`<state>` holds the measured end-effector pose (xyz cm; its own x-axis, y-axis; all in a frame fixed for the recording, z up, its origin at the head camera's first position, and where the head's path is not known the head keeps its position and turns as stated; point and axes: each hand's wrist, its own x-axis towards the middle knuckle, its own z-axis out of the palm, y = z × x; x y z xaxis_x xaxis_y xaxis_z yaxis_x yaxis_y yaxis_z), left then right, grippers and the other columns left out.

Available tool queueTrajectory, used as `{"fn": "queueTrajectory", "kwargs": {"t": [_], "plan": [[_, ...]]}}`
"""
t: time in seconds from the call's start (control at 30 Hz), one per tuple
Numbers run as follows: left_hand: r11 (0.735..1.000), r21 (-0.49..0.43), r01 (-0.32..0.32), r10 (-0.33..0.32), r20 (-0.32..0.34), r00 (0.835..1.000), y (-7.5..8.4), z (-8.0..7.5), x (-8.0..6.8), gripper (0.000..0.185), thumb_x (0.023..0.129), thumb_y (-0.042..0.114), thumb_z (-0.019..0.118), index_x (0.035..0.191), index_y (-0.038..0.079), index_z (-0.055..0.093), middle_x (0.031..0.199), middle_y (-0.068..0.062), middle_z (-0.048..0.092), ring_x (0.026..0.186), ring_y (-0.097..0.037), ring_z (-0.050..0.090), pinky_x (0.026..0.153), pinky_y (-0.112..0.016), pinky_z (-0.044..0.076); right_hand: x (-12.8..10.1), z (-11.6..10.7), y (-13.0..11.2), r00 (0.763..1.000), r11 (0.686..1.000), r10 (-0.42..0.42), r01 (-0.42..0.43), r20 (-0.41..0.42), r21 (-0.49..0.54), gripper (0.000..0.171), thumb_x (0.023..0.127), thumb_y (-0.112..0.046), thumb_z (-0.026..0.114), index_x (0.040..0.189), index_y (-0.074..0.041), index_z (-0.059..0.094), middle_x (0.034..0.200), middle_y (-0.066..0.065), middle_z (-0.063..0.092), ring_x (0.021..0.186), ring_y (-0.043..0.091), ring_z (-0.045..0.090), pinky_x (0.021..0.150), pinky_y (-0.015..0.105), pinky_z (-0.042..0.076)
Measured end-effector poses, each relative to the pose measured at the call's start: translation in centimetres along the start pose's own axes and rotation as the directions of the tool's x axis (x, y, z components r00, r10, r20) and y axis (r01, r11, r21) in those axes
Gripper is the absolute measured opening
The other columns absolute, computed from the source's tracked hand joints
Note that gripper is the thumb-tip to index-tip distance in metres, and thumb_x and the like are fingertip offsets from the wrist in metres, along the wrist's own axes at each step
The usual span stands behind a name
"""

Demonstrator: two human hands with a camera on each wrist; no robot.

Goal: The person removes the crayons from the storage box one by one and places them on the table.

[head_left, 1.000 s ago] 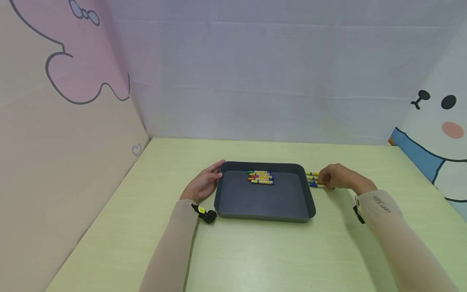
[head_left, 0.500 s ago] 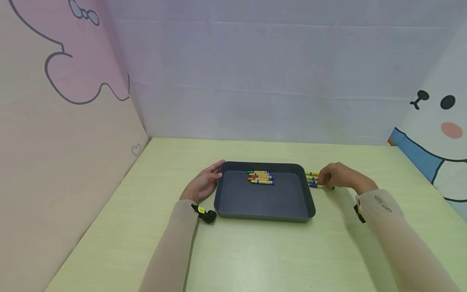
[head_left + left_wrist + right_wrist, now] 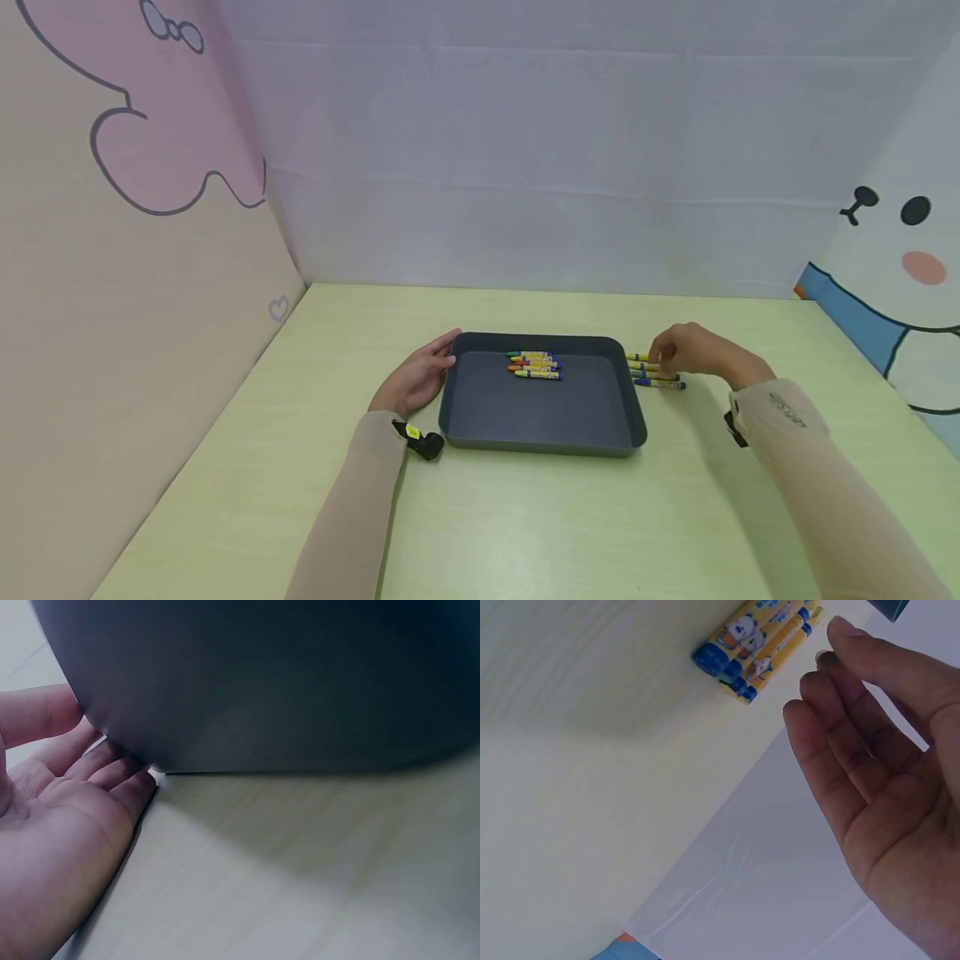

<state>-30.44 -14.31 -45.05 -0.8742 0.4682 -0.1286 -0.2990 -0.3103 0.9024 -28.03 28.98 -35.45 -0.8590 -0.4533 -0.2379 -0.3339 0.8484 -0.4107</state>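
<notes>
In the head view my left hand [image 3: 417, 379] rests against the left side of a dark grey baking tray [image 3: 540, 421]. The left wrist view shows its thumb and fingers touching the tray wall, some fingertips hidden behind it. My right hand [image 3: 693, 350] hovers over a row of wrapped crayons [image 3: 660, 384] lying just right of the tray, and covers part of them. Its fingers [image 3: 817, 750] are loosely bent in the right wrist view, with nothing between them and the thumb. Several more crayons [image 3: 538, 375], with green, red, orange and yellow tips, lie side by side inside the tray.
The pale wooden table [image 3: 525, 525] ends at a white backdrop [image 3: 525, 167] behind the tray. Side panels with cartoon drawings stand left and right. A black wrist camera [image 3: 426, 445] sits on the left sleeve, close to the tray's corner.
My right hand has risen slightly and moved back from the nearest crayon beside the tray, whose right end now shows. The left hand and the tray stay in place.
</notes>
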Motion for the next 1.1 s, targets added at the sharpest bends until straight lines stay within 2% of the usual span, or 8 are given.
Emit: {"fn": "queueTrajectory", "kwargs": {"t": [0.3,0.43,0.7,0.9,1.1], "plan": [[1.000,0.000,-0.005,0.005,-0.007,1.000,0.0,0.1,-0.1,0.063,0.098,-0.010,0.034,0.155,0.011,0.019,0.162,-0.002,0.012,0.144,-0.020,0.018,0.095,-0.018,0.040,0.9,-0.7,-1.9,0.999,0.999,-0.048,0.048,0.004,-0.001,0.022,0.088,-0.003,0.063,0.109,0.002,0.068,0.086,0.005,0.068,0.075,0.015,0.060,0.069,0.036,0.050],[1.000,-0.001,-0.004,0.004,-0.011,1.000,-0.1,0.1,-0.1,0.063,0.098,-0.010,0.035,0.155,0.011,0.019,0.162,-0.002,0.011,0.144,-0.018,0.018,0.095,-0.018,0.039,1.4,-0.9,-2.6,0.997,0.997,-0.081,0.081,0.013,0.011,0.024,0.089,-0.002,0.061,0.112,0.003,0.067,0.088,0.007,0.070,0.077,0.016,0.062,0.070,0.036,0.052],[1.000,0.002,0.001,-0.001,-0.005,1.000,0.0,0.1,-0.2,0.063,0.098,-0.010,0.034,0.155,0.011,0.018,0.163,-0.001,0.009,0.143,-0.019,0.020,0.094,-0.018,0.039,2.7,-1.0,-4.6,0.995,0.995,-0.094,0.094,0.011,0.014,0.028,0.087,-0.003,0.064,0.115,0.001,0.067,0.099,0.010,0.071,0.087,0.018,0.064,0.078,0.039,0.053],[1.000,0.009,-0.002,0.002,-0.010,1.000,0.0,0.1,-0.1,0.062,0.098,-0.008,0.034,0.155,0.011,0.018,0.163,-0.002,0.010,0.145,-0.019,0.018,0.096,-0.018,0.040,4.1,-0.5,-6.2,0.992,0.992,-0.126,0.126,0.022,0.007,0.029,0.087,-0.003,0.066,0.115,0.000,0.067,0.102,0.013,0.070,0.089,0.019,0.063,0.078,0.038,0.053],[1.000,0.009,-0.012,0.012,-0.004,1.000,0.0,0.1,-0.1,0.062,0.098,-0.009,0.034,0.155,0.011,0.018,0.163,-0.003,0.010,0.146,-0.020,0.017,0.096,-0.018,0.039,5.6,0.5,-7.5,0.991,0.992,-0.123,0.123,0.051,0.012,0.029,0.088,-0.005,0.067,0.116,-0.002,0.067,0.105,0.012,0.069,0.092,0.020,0.063,0.078,0.036,0.054]]}}
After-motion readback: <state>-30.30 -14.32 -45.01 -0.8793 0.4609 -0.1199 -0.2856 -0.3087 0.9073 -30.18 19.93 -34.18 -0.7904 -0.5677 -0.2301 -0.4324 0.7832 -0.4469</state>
